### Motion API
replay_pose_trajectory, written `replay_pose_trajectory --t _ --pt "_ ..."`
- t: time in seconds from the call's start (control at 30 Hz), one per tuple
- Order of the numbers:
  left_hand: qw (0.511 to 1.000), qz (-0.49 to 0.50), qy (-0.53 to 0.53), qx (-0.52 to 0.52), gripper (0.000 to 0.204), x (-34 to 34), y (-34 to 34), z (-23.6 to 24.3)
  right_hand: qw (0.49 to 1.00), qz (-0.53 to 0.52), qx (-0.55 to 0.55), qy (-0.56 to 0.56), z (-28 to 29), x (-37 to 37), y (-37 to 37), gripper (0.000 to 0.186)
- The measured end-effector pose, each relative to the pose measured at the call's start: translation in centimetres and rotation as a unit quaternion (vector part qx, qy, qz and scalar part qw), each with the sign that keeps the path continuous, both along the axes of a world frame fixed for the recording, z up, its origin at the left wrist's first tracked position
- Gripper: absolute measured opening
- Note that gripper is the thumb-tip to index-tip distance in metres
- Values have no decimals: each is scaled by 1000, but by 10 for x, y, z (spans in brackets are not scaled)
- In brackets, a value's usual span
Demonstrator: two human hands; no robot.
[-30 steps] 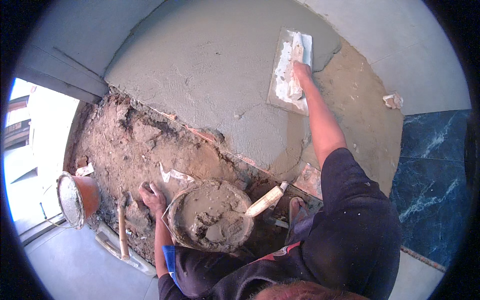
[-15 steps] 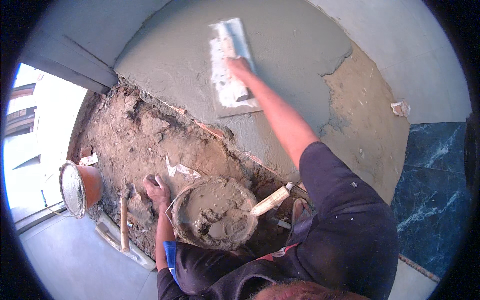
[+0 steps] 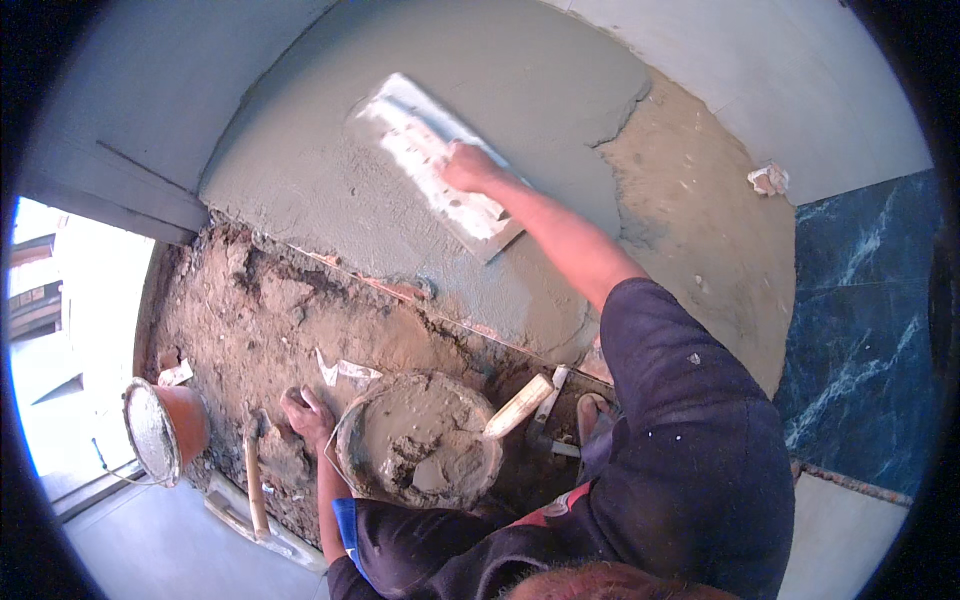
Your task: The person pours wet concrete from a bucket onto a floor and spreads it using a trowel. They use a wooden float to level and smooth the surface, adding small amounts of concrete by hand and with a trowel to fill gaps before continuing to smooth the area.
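Strong daylight enters through the opening (image 3: 100, 300) at the left of the frame, burning it out to near white with a blue fringe along its outer rim, while the dark shirt (image 3: 700, 440) at lower right and the hollow beside the bucket (image 3: 347, 440) sink into shadow. Softer, even light covers the wet mortar (image 3: 300, 180), where the trowel (image 3: 457, 208) and right hand (image 3: 468, 167) look slightly motion-blurred. Fisheye distortion bends straight edges toward a black, speckled circular border.
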State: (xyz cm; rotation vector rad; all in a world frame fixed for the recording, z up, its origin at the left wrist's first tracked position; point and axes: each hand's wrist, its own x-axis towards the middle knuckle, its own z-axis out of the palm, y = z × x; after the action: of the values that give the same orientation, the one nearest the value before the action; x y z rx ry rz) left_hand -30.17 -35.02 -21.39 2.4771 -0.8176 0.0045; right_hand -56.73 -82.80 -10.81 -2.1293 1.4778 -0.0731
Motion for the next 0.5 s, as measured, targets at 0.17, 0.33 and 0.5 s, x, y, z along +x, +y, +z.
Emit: replay_pose_trajectory --t 0.17,0.33,0.5 --pt "1000 -24 6 -8 38 -3 -9 1 993 -74 -68 65 -33 -112 -91 59" --pt "1000 -7 23 12 37 0 2 12 964 -260 -57 10 -22 -174 -105 63" --pt "1000 -22 4 -21 38 -7 -9 5 936 -347 -54 26 -31 -264 -117 58"
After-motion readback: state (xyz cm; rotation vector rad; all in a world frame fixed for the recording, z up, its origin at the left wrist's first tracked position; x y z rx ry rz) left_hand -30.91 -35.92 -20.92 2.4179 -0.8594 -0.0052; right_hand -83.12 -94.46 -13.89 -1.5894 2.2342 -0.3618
